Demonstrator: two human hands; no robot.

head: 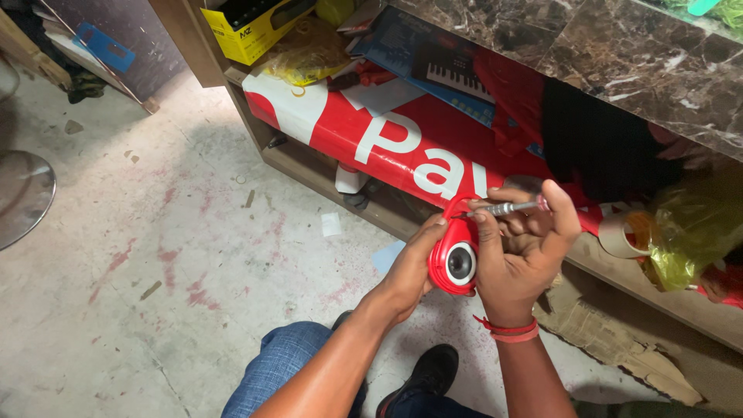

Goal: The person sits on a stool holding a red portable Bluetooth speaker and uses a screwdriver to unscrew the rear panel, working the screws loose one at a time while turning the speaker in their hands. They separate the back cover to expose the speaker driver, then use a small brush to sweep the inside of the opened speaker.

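The marble counter (619,54) is running across the top right corner of the view, with a wooden shelf (309,166) sitting beneath its front edge. A long red and white roll (387,139) is lying along that shelf, with a yellow box (248,31), a blue keyboard box (433,62) and a roll of tape (619,232) crowding near it. The stained concrete floor (155,255) is filling the left side.

The person is crouching, with a jeans-clad knee (286,364) and a black shoe (426,375) showing at the bottom edge.

The left hand (410,267) is cradling a small red gadget with a round lens (455,259), fingers curled closed around its side. The gadget is being held in mid-air in front of the shelf edge, not resting on anything.

The right hand (526,248) is gripping a screwdriver (507,207), fingers closed tight on the handle, tip pointing at the top of the gadget's red shell.

Judgement: work on the shell is looking mid-way. The casing is appearing whole, with no loose screws or separated parts visible. Whether the tip is seated in a screw cannot be told.
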